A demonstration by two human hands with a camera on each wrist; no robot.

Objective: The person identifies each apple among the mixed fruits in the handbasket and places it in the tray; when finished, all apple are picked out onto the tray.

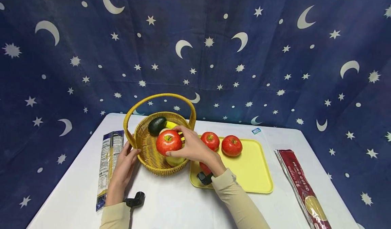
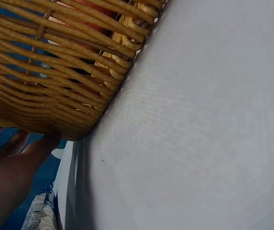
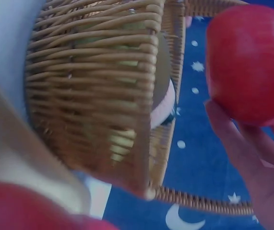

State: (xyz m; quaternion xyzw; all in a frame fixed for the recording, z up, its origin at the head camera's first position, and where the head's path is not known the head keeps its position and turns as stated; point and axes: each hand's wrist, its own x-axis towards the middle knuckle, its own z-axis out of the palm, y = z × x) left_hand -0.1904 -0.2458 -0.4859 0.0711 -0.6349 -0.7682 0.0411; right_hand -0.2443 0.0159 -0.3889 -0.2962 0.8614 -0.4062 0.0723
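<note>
My right hand (image 1: 195,145) holds a red apple (image 1: 168,142) above the wicker basket (image 1: 149,152), thumb and fingers on its sides. The right wrist view shows that apple (image 3: 247,64) higher than the basket rim. My left hand (image 1: 124,162) touches the left side of the basket, near the foot of its arched handle; the left wrist view shows its straight fingers (image 2: 41,146) against the woven wall. Inside the basket lie a dark avocado (image 1: 157,125), a yellow banana (image 1: 171,124) and a yellow-green fruit (image 1: 175,161), partly hidden by the held apple.
Right of the basket is a yellow tray (image 1: 253,174) with red apples (image 1: 231,145), one partly covered by my right wrist. A spaghetti pack (image 1: 300,185) lies far right, another pasta pack (image 1: 110,161) at left. A small blue packet (image 1: 256,130) sits behind the tray.
</note>
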